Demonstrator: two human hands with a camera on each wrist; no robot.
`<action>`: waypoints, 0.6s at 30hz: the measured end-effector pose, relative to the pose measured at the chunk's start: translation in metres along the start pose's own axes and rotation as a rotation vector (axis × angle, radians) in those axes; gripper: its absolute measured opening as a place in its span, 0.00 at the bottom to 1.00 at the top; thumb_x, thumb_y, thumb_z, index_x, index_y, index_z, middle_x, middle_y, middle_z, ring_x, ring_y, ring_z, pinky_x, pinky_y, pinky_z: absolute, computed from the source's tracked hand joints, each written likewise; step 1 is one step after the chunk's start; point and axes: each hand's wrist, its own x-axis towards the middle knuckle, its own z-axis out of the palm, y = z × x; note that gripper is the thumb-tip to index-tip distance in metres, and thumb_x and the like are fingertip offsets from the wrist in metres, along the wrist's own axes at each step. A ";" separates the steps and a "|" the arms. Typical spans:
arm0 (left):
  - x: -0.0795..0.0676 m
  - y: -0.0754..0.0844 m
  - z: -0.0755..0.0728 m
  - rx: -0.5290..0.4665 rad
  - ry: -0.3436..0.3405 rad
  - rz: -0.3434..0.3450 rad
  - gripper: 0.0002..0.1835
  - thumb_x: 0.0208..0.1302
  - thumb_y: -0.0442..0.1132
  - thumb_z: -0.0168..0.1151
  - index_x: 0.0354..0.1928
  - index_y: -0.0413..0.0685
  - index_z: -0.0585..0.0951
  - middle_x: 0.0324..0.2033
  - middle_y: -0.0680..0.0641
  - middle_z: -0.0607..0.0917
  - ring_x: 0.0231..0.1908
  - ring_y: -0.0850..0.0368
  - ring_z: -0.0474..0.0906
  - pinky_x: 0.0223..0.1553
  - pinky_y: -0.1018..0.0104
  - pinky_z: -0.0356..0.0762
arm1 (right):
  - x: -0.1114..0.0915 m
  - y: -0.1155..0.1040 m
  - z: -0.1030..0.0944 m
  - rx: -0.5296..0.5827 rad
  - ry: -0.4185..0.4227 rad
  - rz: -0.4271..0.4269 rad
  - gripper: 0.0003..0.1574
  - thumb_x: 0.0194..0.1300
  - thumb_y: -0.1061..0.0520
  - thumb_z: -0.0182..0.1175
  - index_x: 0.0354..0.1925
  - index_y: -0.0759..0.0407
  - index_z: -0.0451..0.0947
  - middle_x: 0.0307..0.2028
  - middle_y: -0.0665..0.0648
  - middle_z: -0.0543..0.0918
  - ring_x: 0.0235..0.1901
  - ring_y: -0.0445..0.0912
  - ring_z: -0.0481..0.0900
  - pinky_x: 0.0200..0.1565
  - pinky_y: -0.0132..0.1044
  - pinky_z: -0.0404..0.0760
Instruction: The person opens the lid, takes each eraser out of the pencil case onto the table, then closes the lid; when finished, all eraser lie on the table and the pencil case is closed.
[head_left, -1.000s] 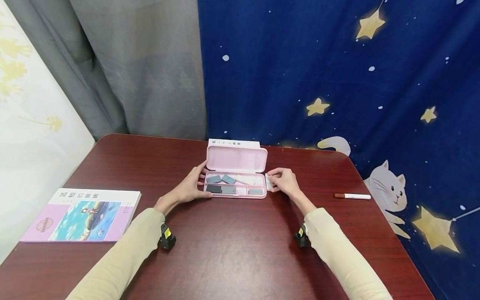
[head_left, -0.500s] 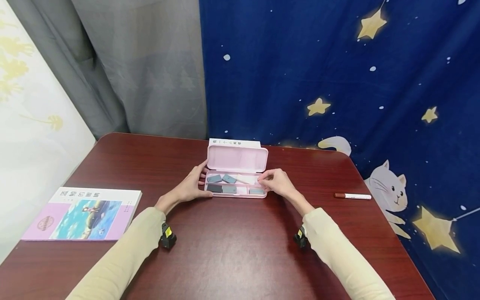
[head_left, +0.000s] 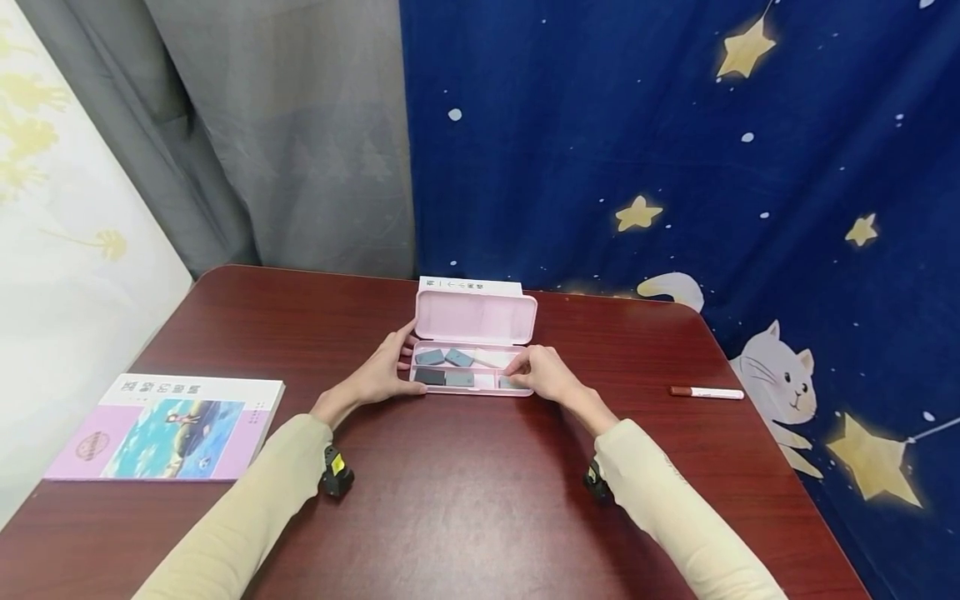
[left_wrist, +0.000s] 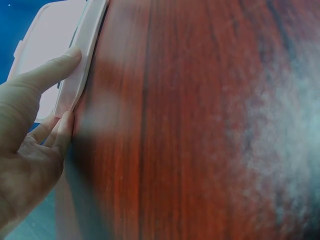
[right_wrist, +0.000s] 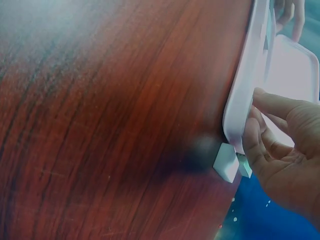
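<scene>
Right hand (head_left: 553, 377) first: its fingers are bent down over the right end of the pencil case (right_wrist: 239, 107), and we can't tell whether they pinch anything. Right at their tips, in the front row's right-hand compartment, we have a grey block (head_left: 506, 384), partly covered. That's the relation that counts: block directly below the fingers, long axis running left to right along the case, and the right hand clearly the nearer one.

Over at the other end, the left hand (head_left: 377, 377) grips the case, thumb on the front edge, the other fingers round the left end.

Inside, leftward along the front row, we spot a middle block (head_left: 459, 379), then a dark block (head_left: 429, 377). A white stick (head_left: 491, 358) lies in the back row. The lid (head_left: 476, 318) stands open behind.

Just off the case's right end, the right wrist camera gives us a white block (right_wrist: 226, 162) and a pale green block (right_wrist: 244, 166) beside it. Farther out on the worktop (head_left: 465, 492), a marker (head_left: 707, 392) lies well right, a book (head_left: 176, 433) well left.
</scene>
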 end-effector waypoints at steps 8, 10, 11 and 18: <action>-0.002 0.001 0.001 0.029 0.009 0.074 0.60 0.42 0.32 0.78 0.73 0.32 0.47 0.54 0.31 0.65 0.51 0.39 0.67 0.50 0.54 0.78 | -0.002 -0.005 0.001 -0.042 0.017 -0.036 0.04 0.53 0.64 0.72 0.31 0.60 0.89 0.26 0.50 0.86 0.32 0.45 0.78 0.38 0.38 0.77; -0.001 0.001 0.001 0.032 0.008 0.058 0.60 0.43 0.31 0.78 0.73 0.33 0.47 0.54 0.30 0.65 0.52 0.38 0.67 0.51 0.52 0.78 | -0.002 -0.006 0.002 -0.054 0.026 -0.051 0.04 0.52 0.63 0.72 0.30 0.61 0.88 0.26 0.50 0.86 0.35 0.47 0.79 0.41 0.41 0.78; -0.001 0.001 0.001 0.023 0.003 0.038 0.61 0.42 0.31 0.78 0.73 0.34 0.46 0.55 0.30 0.65 0.53 0.37 0.67 0.52 0.50 0.77 | -0.002 -0.007 0.002 -0.061 0.031 -0.056 0.03 0.52 0.63 0.72 0.29 0.61 0.88 0.26 0.50 0.85 0.36 0.48 0.79 0.43 0.42 0.78; 0.000 0.001 0.001 0.012 0.004 -0.010 0.62 0.41 0.29 0.79 0.74 0.37 0.46 0.56 0.31 0.65 0.54 0.38 0.67 0.53 0.48 0.76 | -0.002 -0.007 0.002 -0.054 0.031 -0.061 0.03 0.52 0.64 0.72 0.27 0.59 0.86 0.28 0.51 0.85 0.37 0.48 0.81 0.44 0.41 0.79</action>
